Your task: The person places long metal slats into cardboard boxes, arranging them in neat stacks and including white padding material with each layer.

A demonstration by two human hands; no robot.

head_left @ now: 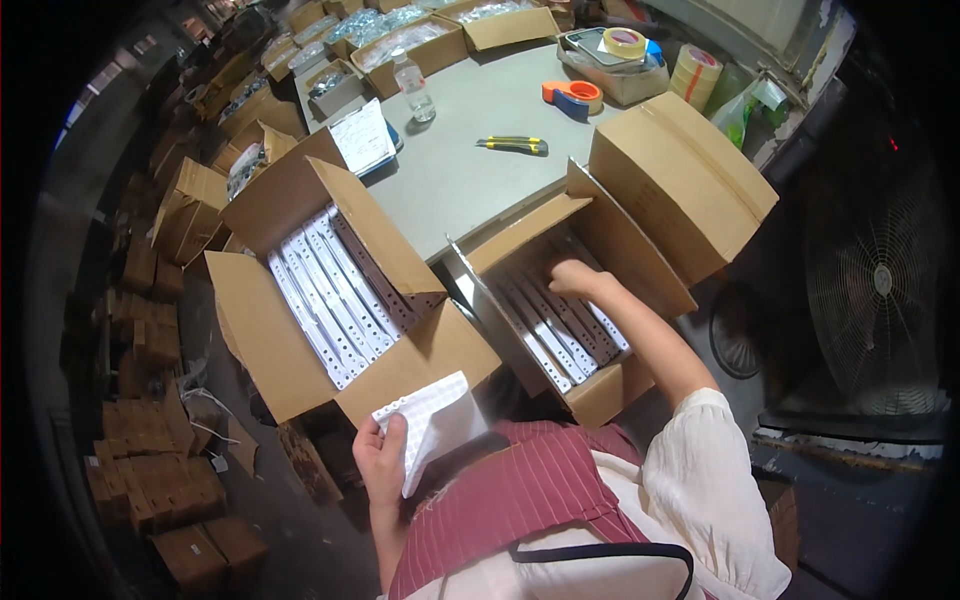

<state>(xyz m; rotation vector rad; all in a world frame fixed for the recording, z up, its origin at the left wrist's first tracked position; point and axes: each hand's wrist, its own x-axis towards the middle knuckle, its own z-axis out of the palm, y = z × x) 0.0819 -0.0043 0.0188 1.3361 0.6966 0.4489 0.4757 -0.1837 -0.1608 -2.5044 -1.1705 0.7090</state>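
My left hand [383,452] pinches a white sheet [447,425] with a faint pattern, bent over and hanging beside the left carton. Inside the right open carton [608,395], my right hand [572,279] reaches down among white drawer slides [545,340] with holes along them. Its fingers are curled, their tips hidden, and whatever they grip cannot be made out. To the left, another open carton [270,355] holds several rows of similar white drawer slides [330,300] standing on edge, its flaps folded outward.
On the grey table [470,95] lie a yellow-black utility knife [512,145], an orange tape dispenser [572,98], a bottle [413,88] and a paper pad [363,138]. A closed carton [685,185] stands beyond the right box. At the right is a fan [880,280]; stacked cartons [160,460] fill the left floor.
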